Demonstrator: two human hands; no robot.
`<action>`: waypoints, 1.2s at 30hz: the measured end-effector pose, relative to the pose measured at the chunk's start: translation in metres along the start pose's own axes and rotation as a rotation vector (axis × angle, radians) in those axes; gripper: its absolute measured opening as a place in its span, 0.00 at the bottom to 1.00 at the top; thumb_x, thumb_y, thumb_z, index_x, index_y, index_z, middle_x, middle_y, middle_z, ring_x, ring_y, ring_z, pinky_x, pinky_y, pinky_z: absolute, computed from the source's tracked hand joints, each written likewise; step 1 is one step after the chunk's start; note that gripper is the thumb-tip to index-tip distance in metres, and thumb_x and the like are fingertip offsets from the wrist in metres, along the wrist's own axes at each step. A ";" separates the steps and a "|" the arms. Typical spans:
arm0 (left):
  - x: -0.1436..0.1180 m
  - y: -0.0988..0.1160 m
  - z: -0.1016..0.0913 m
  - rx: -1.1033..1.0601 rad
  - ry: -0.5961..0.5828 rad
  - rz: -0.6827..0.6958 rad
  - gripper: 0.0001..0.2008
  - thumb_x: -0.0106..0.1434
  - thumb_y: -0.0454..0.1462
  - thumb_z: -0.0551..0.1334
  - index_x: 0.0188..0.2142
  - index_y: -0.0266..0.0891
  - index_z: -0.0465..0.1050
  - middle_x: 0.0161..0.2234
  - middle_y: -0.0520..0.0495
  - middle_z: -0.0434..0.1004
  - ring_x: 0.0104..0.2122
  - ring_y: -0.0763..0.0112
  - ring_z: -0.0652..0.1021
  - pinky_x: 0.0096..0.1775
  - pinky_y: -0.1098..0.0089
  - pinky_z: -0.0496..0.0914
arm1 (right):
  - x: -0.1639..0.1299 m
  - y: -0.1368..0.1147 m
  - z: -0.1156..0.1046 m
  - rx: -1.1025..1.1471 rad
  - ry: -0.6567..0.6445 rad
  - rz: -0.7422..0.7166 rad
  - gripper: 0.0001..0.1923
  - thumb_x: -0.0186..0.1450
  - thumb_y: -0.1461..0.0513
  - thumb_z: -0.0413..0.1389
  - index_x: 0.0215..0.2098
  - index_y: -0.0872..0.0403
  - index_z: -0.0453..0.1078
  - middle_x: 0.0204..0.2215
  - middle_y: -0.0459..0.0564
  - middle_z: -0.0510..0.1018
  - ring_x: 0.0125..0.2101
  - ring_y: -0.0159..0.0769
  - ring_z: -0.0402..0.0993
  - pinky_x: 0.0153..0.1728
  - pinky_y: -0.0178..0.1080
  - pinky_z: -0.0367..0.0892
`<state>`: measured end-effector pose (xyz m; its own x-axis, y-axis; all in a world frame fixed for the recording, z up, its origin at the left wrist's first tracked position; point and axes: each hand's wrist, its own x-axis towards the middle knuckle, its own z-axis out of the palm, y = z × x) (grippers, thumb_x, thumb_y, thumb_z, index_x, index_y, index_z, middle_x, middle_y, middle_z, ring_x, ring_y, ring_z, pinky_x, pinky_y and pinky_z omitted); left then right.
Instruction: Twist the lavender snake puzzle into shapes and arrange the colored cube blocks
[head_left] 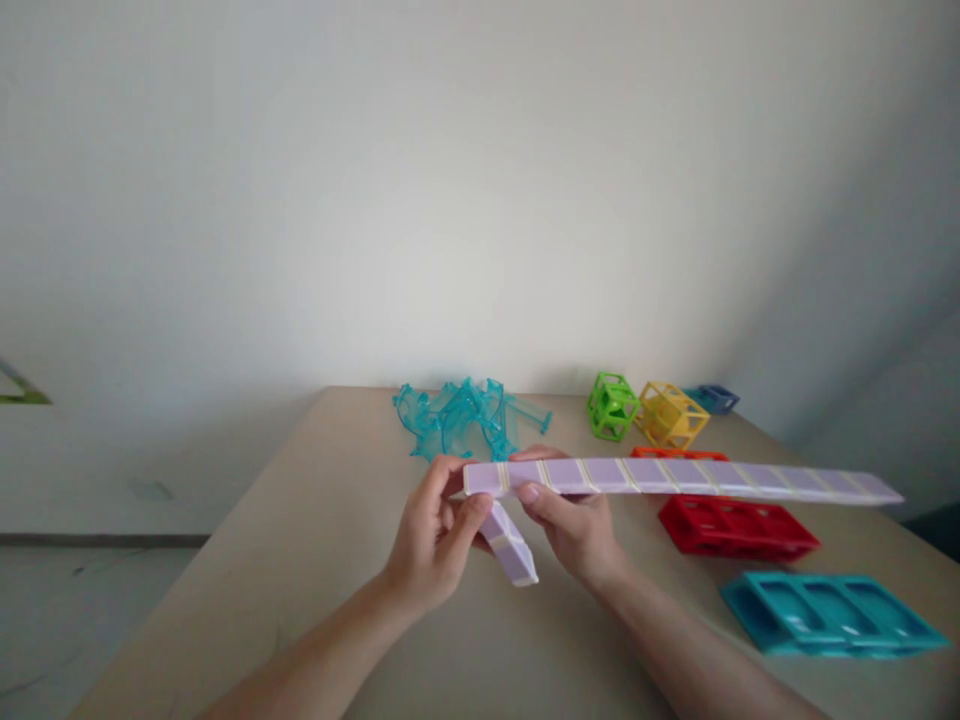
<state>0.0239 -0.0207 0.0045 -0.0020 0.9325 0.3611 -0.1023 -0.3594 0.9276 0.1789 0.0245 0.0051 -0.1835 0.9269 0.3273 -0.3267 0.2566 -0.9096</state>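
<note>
A long lilac strip of joined square tiles (697, 478) stretches from the middle of the view far out to the right, held above the table. My right hand (574, 525) grips it near its left end, thumb on top. My left hand (439, 535) pinches the strip's left tip and also touches a short lilac piece (510, 545) that hangs down at an angle from that end.
On the beige table (322, 520): a heap of clear teal curved pieces (461, 418) at the back, a green open cube (612, 405), a yellow open cube (670, 414), a small blue piece (716, 398), a red tray-like block (735, 527), an orange piece (675, 453), a teal tray (829, 615).
</note>
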 end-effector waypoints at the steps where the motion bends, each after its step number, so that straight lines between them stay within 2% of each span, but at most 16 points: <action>1: -0.001 0.001 0.003 -0.001 0.026 -0.022 0.11 0.63 0.44 0.60 0.40 0.41 0.65 0.30 0.53 0.70 0.22 0.77 0.71 0.21 0.77 0.72 | -0.001 -0.001 0.002 -0.018 0.020 -0.016 0.12 0.54 0.56 0.67 0.35 0.51 0.77 0.30 0.45 0.75 0.21 0.28 0.61 0.20 0.34 0.55; 5: -0.002 0.002 0.013 -0.023 0.123 -0.079 0.12 0.63 0.46 0.59 0.39 0.41 0.65 0.27 0.55 0.67 0.22 0.77 0.71 0.19 0.79 0.70 | -0.005 -0.007 0.010 -0.114 0.097 -0.081 0.09 0.56 0.57 0.65 0.34 0.51 0.76 0.28 0.45 0.76 0.27 0.34 0.69 0.28 0.37 0.64; 7: -0.001 0.000 0.015 -0.040 0.179 -0.099 0.13 0.63 0.47 0.60 0.38 0.41 0.65 0.26 0.55 0.67 0.22 0.77 0.71 0.18 0.80 0.69 | -0.008 -0.012 0.014 -0.221 0.088 -0.135 0.09 0.57 0.59 0.65 0.36 0.51 0.76 0.30 0.47 0.77 0.30 0.37 0.72 0.32 0.39 0.67; 11: 0.004 -0.004 0.011 -0.081 0.271 -0.121 0.14 0.62 0.48 0.60 0.35 0.40 0.63 0.25 0.56 0.70 0.20 0.79 0.70 0.19 0.82 0.66 | -0.013 -0.020 0.016 -0.440 -0.063 -0.282 0.14 0.59 0.61 0.62 0.44 0.49 0.76 0.36 0.52 0.78 0.35 0.43 0.74 0.37 0.43 0.68; 14: 0.008 -0.003 0.007 -0.120 0.289 -0.125 0.14 0.62 0.48 0.61 0.34 0.40 0.63 0.21 0.58 0.68 0.17 0.81 0.69 0.19 0.82 0.64 | -0.013 -0.022 0.015 -0.469 -0.206 -0.375 0.20 0.61 0.59 0.59 0.52 0.48 0.73 0.35 0.52 0.77 0.34 0.45 0.73 0.36 0.44 0.68; 17: 0.010 -0.001 0.006 -0.142 0.339 -0.133 0.14 0.62 0.48 0.60 0.33 0.41 0.62 0.19 0.60 0.67 0.15 0.81 0.68 0.18 0.82 0.62 | -0.011 -0.020 0.014 -0.457 -0.302 -0.386 0.26 0.61 0.55 0.56 0.57 0.50 0.68 0.37 0.54 0.76 0.35 0.47 0.72 0.37 0.46 0.67; 20: 0.014 -0.003 0.005 -0.151 0.449 -0.150 0.15 0.61 0.49 0.61 0.32 0.40 0.62 0.18 0.59 0.67 0.15 0.80 0.68 0.17 0.81 0.62 | -0.011 -0.016 0.016 -0.475 -0.361 -0.381 0.31 0.61 0.53 0.57 0.61 0.50 0.63 0.41 0.56 0.74 0.39 0.49 0.71 0.39 0.47 0.66; 22: 0.018 -0.005 0.001 -0.168 0.522 -0.155 0.16 0.60 0.50 0.61 0.33 0.40 0.63 0.19 0.59 0.68 0.15 0.79 0.69 0.17 0.80 0.63 | -0.012 -0.013 0.017 -0.476 -0.343 -0.367 0.27 0.60 0.57 0.59 0.58 0.49 0.65 0.42 0.54 0.74 0.39 0.47 0.71 0.39 0.45 0.66; 24: 0.022 -0.006 -0.004 -0.200 0.559 -0.155 0.17 0.60 0.51 0.61 0.34 0.40 0.63 0.20 0.58 0.69 0.16 0.78 0.71 0.17 0.79 0.65 | -0.014 -0.010 0.018 -0.435 -0.258 -0.302 0.21 0.61 0.59 0.59 0.52 0.48 0.68 0.40 0.52 0.74 0.37 0.44 0.71 0.36 0.42 0.65; 26: 0.024 -0.005 -0.008 -0.266 0.507 -0.172 0.17 0.60 0.51 0.61 0.36 0.41 0.62 0.21 0.58 0.71 0.16 0.75 0.73 0.16 0.78 0.67 | -0.015 -0.005 0.016 -0.355 -0.177 -0.222 0.16 0.62 0.59 0.59 0.48 0.48 0.69 0.37 0.50 0.73 0.32 0.39 0.70 0.31 0.39 0.64; 29: 0.025 -0.001 -0.010 -0.436 0.262 -0.251 0.18 0.59 0.49 0.63 0.38 0.39 0.62 0.22 0.53 0.75 0.17 0.68 0.77 0.15 0.75 0.69 | -0.013 0.002 0.011 -0.222 -0.113 -0.157 0.15 0.63 0.57 0.59 0.47 0.48 0.69 0.35 0.48 0.70 0.23 0.31 0.64 0.22 0.35 0.60; 32: 0.023 0.000 -0.010 -0.583 0.045 -0.379 0.19 0.58 0.46 0.65 0.40 0.34 0.65 0.26 0.43 0.79 0.21 0.62 0.81 0.18 0.72 0.74 | -0.008 0.005 0.007 -0.149 -0.050 -0.172 0.12 0.64 0.56 0.57 0.46 0.50 0.70 0.28 0.45 0.66 0.19 0.29 0.60 0.18 0.34 0.56; 34: 0.022 -0.002 -0.009 -0.648 0.020 -0.454 0.18 0.58 0.43 0.66 0.41 0.33 0.67 0.28 0.41 0.80 0.25 0.61 0.82 0.22 0.71 0.76 | -0.005 0.003 0.006 -0.155 -0.050 -0.185 0.11 0.65 0.56 0.57 0.44 0.52 0.71 0.26 0.44 0.66 0.19 0.28 0.58 0.17 0.34 0.54; 36: 0.022 -0.004 -0.009 -0.692 0.036 -0.496 0.17 0.58 0.42 0.66 0.42 0.34 0.67 0.29 0.42 0.80 0.25 0.64 0.82 0.23 0.72 0.77 | -0.003 0.000 0.005 -0.170 -0.087 -0.196 0.12 0.64 0.55 0.58 0.41 0.53 0.72 0.28 0.46 0.69 0.19 0.28 0.59 0.18 0.34 0.55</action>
<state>0.0155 0.0014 0.0077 0.1731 0.9811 -0.0860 -0.6846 0.1827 0.7057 0.1743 0.0208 0.0053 -0.2134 0.8300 0.5153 -0.2052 0.4776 -0.8543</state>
